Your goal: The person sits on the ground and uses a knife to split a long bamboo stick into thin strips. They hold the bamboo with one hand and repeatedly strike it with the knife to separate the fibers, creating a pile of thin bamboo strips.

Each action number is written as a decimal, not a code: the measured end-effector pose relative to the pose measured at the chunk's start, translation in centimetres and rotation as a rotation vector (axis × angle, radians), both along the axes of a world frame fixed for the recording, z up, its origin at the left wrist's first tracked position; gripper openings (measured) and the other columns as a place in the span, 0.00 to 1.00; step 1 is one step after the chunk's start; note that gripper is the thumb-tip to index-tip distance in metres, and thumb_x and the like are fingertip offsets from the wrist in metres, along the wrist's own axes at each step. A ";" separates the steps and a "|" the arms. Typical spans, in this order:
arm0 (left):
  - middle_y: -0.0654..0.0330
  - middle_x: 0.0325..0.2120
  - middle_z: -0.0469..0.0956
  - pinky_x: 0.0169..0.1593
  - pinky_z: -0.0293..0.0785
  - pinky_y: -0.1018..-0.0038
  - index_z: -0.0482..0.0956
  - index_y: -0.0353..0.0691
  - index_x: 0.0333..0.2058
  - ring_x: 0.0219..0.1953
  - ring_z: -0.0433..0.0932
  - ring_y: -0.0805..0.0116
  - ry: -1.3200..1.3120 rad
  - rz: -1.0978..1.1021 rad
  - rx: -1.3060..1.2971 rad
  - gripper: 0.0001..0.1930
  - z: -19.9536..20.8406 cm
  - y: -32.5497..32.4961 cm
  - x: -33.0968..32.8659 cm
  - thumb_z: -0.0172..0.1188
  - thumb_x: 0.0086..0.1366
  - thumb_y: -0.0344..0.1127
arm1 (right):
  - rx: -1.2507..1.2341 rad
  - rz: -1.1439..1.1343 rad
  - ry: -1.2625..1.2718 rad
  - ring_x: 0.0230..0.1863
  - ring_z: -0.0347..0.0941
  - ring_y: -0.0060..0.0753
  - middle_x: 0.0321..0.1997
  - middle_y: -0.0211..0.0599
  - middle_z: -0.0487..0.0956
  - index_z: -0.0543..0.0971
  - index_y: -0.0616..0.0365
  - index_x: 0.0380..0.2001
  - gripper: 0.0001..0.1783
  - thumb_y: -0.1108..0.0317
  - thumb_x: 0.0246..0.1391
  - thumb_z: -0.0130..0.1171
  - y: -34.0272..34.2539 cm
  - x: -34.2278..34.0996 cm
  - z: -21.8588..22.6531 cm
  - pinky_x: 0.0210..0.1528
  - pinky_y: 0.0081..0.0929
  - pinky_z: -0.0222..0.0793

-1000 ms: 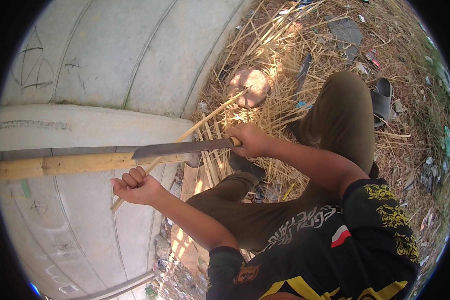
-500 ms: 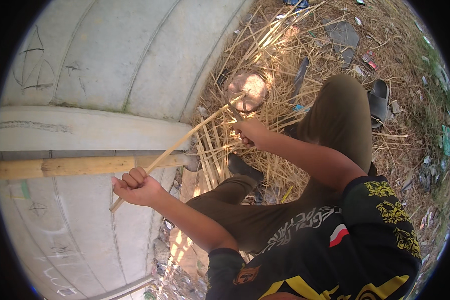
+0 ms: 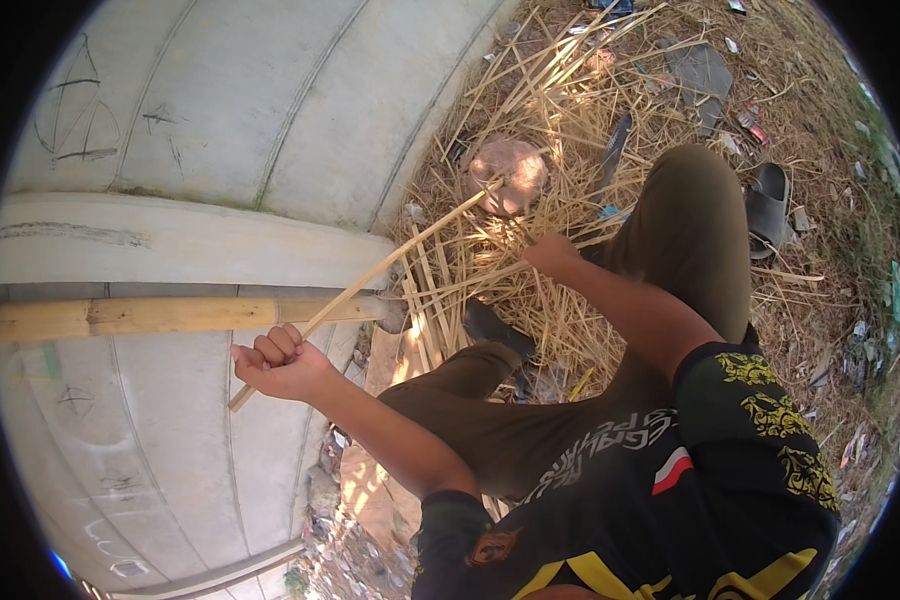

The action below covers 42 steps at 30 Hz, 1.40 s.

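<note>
My left hand (image 3: 288,366) is closed around the near part of a long, thin bamboo strip (image 3: 395,256), whose lower end sticks out below the fist. The strip slants up to the right, and its far end lies over a round, reddish-brown chopping block (image 3: 518,168). Right of the strip, apart from it, my right hand (image 3: 554,257) is closed on a knife (image 3: 527,234). Little of the knife shows, edge-on and dim against the straw. Split bamboo strips (image 3: 428,300) lie in a heap below and around the block.
A pale concrete wall (image 3: 210,110) stands along the left, with a thick bamboo pole (image 3: 180,316) against it. My bent knee (image 3: 695,200) rises at the right. Beyond it lie a dark sandal (image 3: 767,215) and litter. A flat grey piece (image 3: 700,80) lies among the far straw.
My right hand has drawn back to the right with the knife, away from the strip. My left hand keeps hold of the strip, nearly in place. The whole view has shifted slightly.
</note>
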<state>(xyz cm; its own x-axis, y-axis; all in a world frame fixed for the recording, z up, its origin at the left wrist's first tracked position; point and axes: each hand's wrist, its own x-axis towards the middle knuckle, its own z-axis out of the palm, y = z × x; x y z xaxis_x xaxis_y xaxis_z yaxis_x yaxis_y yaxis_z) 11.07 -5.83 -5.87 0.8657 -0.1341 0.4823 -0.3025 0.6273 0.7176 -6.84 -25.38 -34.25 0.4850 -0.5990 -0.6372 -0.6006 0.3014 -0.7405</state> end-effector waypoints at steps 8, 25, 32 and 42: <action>0.70 0.10 0.41 0.21 0.38 0.74 0.41 0.51 0.19 0.14 0.37 0.76 -0.031 -0.040 -0.010 0.26 0.0 -0.9 -0.2 0.52 0.67 0.38 | 0.361 -0.227 -0.372 0.18 0.73 0.35 0.19 0.40 0.76 0.76 0.66 0.29 0.14 0.63 0.49 0.62 1.2 2.9 2.1 0.20 0.36 0.68; 0.71 0.10 0.41 0.21 0.38 0.75 0.43 0.51 0.18 0.14 0.38 0.77 -0.006 -0.010 0.000 0.27 0.1 0.0 0.3 0.54 0.66 0.40 | -0.102 0.131 -0.059 0.21 0.79 0.36 0.20 0.43 0.78 0.80 0.67 0.31 0.18 0.58 0.53 0.58 -0.5 0.3 0.5 0.23 0.33 0.75; 0.71 0.11 0.40 0.21 0.37 0.75 0.43 0.51 0.18 0.14 0.37 0.77 -0.046 -0.049 -0.002 0.27 0.1 -0.6 0.0 0.54 0.66 0.39 | -0.383 0.126 -0.149 0.23 0.78 0.42 0.22 0.45 0.79 0.80 0.64 0.30 0.18 0.57 0.48 0.60 3.1 1.5 4.6 0.31 0.40 0.75; 0.71 0.09 0.41 0.19 0.37 0.75 0.44 0.52 0.17 0.14 0.37 0.77 0.037 0.016 0.005 0.25 0.1 0.1 0.3 0.53 0.65 0.41 | -1.126 0.318 -0.919 0.24 0.72 0.50 0.19 0.41 0.71 0.76 0.55 0.26 0.12 0.64 0.35 0.65 3.9 1.4 8.0 0.27 0.42 0.68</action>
